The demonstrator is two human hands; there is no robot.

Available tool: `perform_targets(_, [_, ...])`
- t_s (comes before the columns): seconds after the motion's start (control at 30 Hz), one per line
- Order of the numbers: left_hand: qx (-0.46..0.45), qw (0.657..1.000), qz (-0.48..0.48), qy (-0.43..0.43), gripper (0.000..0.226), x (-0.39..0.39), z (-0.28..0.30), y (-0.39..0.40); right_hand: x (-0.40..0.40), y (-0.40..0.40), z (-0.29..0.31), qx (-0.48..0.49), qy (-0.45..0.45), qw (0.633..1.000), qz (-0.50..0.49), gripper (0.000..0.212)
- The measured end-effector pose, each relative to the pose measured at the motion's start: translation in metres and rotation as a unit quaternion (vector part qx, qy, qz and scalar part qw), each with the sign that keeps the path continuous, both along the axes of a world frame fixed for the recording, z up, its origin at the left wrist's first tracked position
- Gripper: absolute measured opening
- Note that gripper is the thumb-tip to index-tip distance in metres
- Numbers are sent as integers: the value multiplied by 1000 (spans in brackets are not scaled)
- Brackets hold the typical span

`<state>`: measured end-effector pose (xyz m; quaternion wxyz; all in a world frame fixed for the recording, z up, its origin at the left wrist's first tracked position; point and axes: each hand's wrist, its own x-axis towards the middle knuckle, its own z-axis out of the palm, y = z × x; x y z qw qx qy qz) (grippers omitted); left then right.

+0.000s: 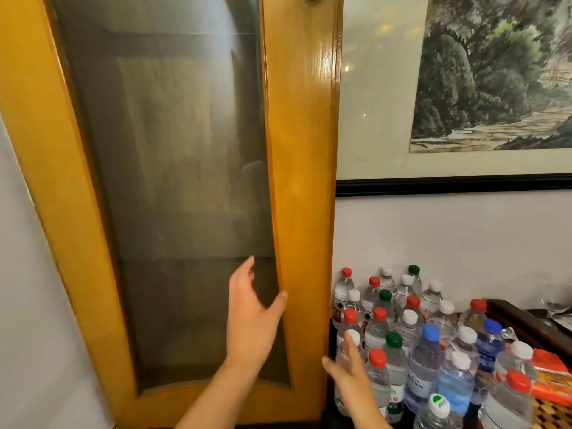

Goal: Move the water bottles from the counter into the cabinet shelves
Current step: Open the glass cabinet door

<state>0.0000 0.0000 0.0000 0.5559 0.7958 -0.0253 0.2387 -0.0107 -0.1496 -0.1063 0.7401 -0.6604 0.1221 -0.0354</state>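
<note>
At the far left a pale wall runs beside the cabinet door [173, 193], a tall frame of yellow wood around dusky glass. Through the glass dim shelves show faintly; whether anything stands on them cannot be told. The door looks shut or nearly so, which would keep the shelves out of reach for now.

In front of the lower pane is the left hand [252, 314], fingers spread wide and empty, thumb lying against the inner edge of the door's right stile [305, 212]. It seems set there to catch that edge and swing the door, though no knob is near it; a dark one sits at the very top of the stile.

Just right of the stile the right hand [348, 370] rises open too, holding nothing, its fingers before the nearest white-capped bottle, perhaps touching it. Probably it is poised to take one once the way is clear.

The bottles [424, 342] stand upright and crowded together on the dark surface [523, 320] to the cabinet's right, caps red, white, green and blue. None is in the cabinet as far as can be seen, so the moving is judged not yet begun. An orange packet [549, 371] lies at the right edge, and a framed landscape painting [492, 72] hangs on the wall above.
</note>
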Motion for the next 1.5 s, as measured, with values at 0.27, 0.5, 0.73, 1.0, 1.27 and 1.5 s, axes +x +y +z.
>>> perform_targets(0.27, [114,981,100,-118,117,61,71,-76,50,9,43,-105,-77,991,-28,78])
perform_targets(0.5, [179,953,219,-108,121,89,78,-96,54,29,36,-133,-90,987,11,83])
perform_targets(0.73, [217,931,273,-103,117,90,77,-100,59,34,34,-93,-92,990,-56,77])
perform_targets(1.0, [180,952,225,-100,108,76,79,-99,56,28,39,13,-63,995,-72,55])
perform_targets(1.27, [189,944,245,-116,101,73,75,-98,71,6,46,-145,-73,987,21,54])
perform_targets(1.5, [201,931,298,-66,113,80,77,-115,78,0,48,-258,-85,962,31,40])
